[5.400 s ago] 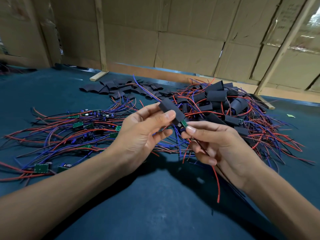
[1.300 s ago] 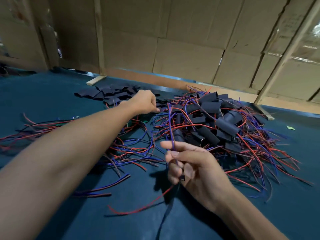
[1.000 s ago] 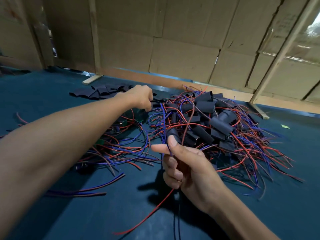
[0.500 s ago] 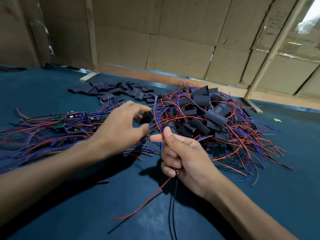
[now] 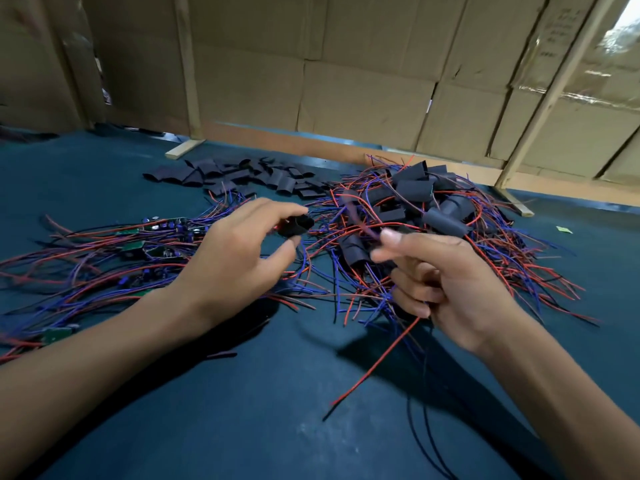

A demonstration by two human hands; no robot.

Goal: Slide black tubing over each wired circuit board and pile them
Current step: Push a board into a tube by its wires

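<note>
Left hand [image 5: 239, 258] pinching a short black tube [image 5: 295, 226], right hand [image 5: 446, 282] gripping red and blue wires [image 5: 377, 355]; sleeved pile [image 5: 415, 209] far right, bare green boards [image 5: 138, 247] left remain.

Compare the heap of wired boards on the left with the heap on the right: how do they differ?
The left heap of red-and-blue wired boards shows bare green circuit boards and lies flat; the right heap has black tubing sleeves over its boards and is mounded higher. The left heap spreads wide; the right is more bunched. Both trail red and blue wires on the dark blue-green table.
</note>
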